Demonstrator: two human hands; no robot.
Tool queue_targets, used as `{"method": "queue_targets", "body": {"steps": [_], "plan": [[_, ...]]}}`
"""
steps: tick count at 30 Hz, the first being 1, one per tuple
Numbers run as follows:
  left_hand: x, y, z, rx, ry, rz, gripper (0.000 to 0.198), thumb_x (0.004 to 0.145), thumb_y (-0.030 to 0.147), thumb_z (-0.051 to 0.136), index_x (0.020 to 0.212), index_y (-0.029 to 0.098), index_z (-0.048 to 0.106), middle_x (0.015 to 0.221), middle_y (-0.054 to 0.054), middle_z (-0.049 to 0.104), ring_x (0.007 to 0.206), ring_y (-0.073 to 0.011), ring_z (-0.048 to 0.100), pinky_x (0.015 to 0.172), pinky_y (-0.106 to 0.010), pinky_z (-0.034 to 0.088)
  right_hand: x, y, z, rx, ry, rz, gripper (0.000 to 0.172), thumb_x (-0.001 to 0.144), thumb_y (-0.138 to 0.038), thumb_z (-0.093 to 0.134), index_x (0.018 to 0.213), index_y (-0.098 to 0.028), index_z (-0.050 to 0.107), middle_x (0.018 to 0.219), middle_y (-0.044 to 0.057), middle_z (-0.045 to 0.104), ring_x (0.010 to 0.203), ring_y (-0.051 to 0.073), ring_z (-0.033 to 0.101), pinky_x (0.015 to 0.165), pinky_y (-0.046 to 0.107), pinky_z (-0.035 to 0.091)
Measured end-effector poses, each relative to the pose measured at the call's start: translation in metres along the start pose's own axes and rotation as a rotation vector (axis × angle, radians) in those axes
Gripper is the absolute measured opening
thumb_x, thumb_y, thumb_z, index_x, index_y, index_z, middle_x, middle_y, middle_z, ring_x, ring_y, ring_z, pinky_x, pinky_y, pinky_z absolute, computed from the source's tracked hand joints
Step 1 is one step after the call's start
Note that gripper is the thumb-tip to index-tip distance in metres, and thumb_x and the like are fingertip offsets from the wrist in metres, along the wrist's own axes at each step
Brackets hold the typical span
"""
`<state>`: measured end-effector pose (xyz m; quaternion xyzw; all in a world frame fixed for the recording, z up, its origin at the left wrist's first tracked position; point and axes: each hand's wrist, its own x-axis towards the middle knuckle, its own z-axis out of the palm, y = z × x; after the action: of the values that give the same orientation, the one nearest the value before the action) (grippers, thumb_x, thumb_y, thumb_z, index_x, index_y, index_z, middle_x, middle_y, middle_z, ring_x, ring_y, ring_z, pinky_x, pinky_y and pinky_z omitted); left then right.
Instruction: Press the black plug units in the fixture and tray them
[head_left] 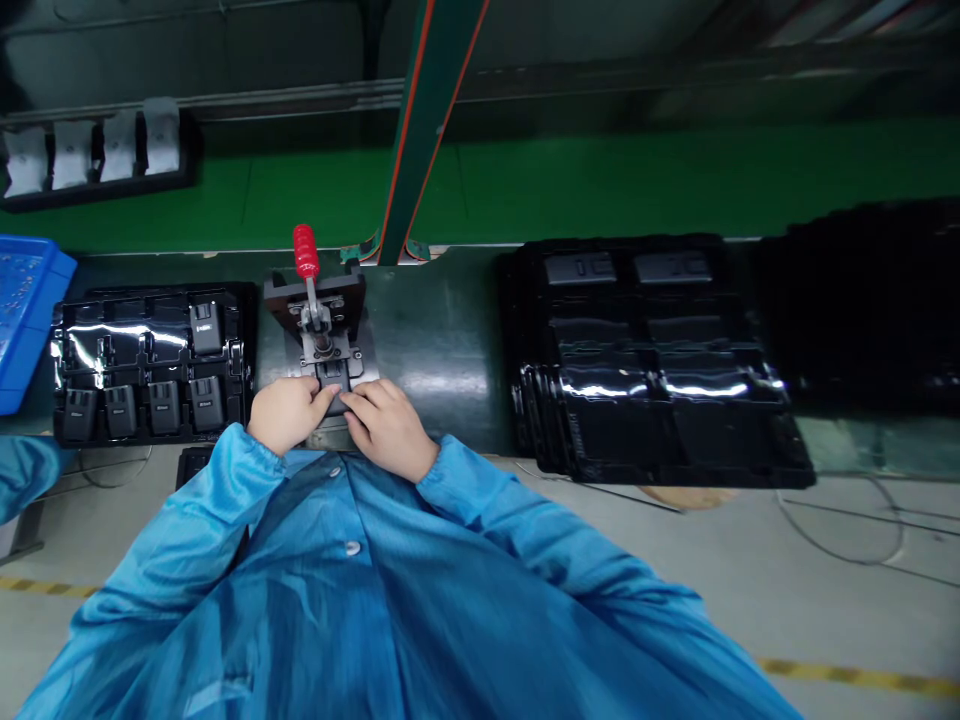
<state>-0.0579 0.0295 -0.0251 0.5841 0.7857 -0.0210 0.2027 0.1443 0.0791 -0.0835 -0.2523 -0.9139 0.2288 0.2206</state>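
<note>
Both hands are working at a metal fixture [362, 365] just below the centre of the frame. The left hand [285, 415] and the right hand [390, 428] are closing in a narrow grip from either side on a black unit [334, 383], with their fingers meeting over it and hiding much of its top. The hold appears to be a light two-handed one, though the view does not show whether the fingers are pressing or lifting. The unit is sitting in the fixture, directly below a toggle clamp [311, 290], whose red handle is pointing toward the top of the frame. Even finger placement on both sides appears to be the sound way of keeping the unit square in its seat and clear of the clamp. At left, a black tray [150, 365] is holding similar units [163, 407], one near its upper right corner and four along its lower edge. At right, a stack of black trays [645, 370] is lying on the bench. A blue bin [26, 320] is standing at the left edge, a green belt [600, 185] is running across the upper frame, and a blue coat [352, 560] is filling the bottom of the frame.
</note>
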Motion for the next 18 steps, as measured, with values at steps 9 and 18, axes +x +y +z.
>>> {"method": "queue_targets", "body": {"steps": [9,18], "plan": [[-0.044,-0.013,-0.004,-0.308,0.307,0.021,0.041,0.104,0.053,0.057,0.079,0.022,0.068,0.076,-0.006,0.068,0.073,-0.0225,0.064,0.067,-0.033,0.039,0.003,-0.035,-0.071,0.086,0.249,0.041,0.028,0.103,-0.026,0.062,0.129,-0.019,0.069,0.119,0.015,0.073,0.11,0.031,0.067,0.096,0.053,0.059],[-0.162,-0.025,0.035,-0.765,0.523,0.187,0.032,0.094,0.035,0.064,0.063,0.029,0.064,0.059,-0.002,0.063,0.051,-0.0215,0.062,0.05,-0.035,0.051,0.143,-0.037,-0.162,0.244,0.396,0.078,0.024,0.103,-0.038,0.061,0.116,-0.019,0.069,0.114,0.01,0.076,0.106,0.025,0.071,0.099,0.044,0.058]]}}
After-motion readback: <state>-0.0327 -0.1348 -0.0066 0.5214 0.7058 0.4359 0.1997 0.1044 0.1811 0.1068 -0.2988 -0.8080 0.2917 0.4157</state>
